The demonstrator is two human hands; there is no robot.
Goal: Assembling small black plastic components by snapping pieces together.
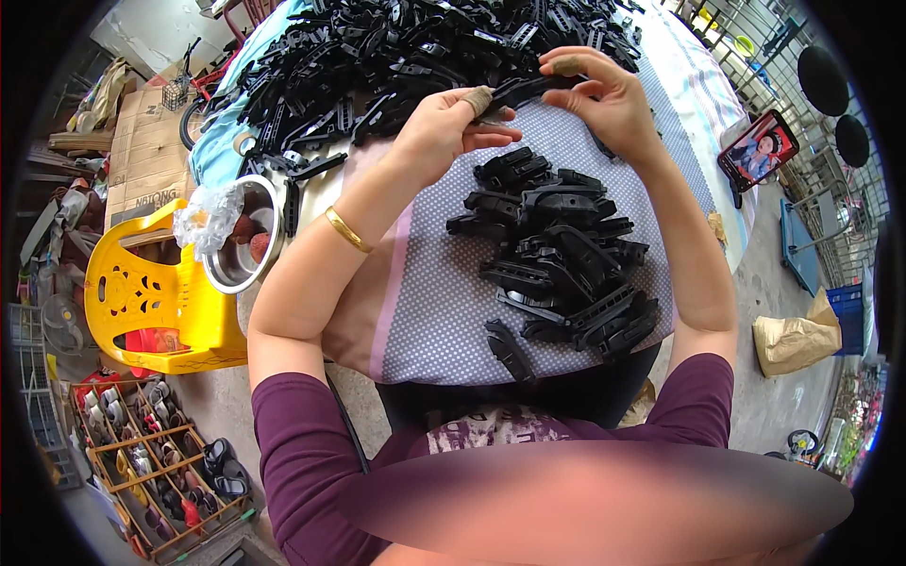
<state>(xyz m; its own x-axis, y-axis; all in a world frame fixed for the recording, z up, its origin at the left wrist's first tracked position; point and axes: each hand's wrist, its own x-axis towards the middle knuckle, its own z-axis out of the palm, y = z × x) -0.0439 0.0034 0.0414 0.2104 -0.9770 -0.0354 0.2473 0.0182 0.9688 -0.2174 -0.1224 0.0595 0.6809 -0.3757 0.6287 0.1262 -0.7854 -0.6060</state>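
Observation:
My left hand (pixel 439 137) is raised over the front edge of a big heap of black plastic parts (pixel 396 66). Its taped thumb and fingers close on a small black plastic part (pixel 494 117), mostly hidden by the fingers. To its right, my right hand (pixel 609 104) has thumb and fingers apart, one fingertip wrapped in tape. Dark parts of the heap show behind the gap between the hands. Below both hands, a smaller pile of black plastic parts (pixel 566 255) lies on the dotted cloth (pixel 434 311). One clip-shaped part (pixel 510 351) rests at that pile's near edge.
A steel bowl (pixel 274 255) with reddish round fruit and a clear plastic bag (pixel 209 217) sits by a yellow plastic chair (pixel 142 283) at left. A propped phone (pixel 758 151) stands at the table's right edge. Lower left holds a shoe rack (pixel 142 457); a paper bag (pixel 797 340) is at right.

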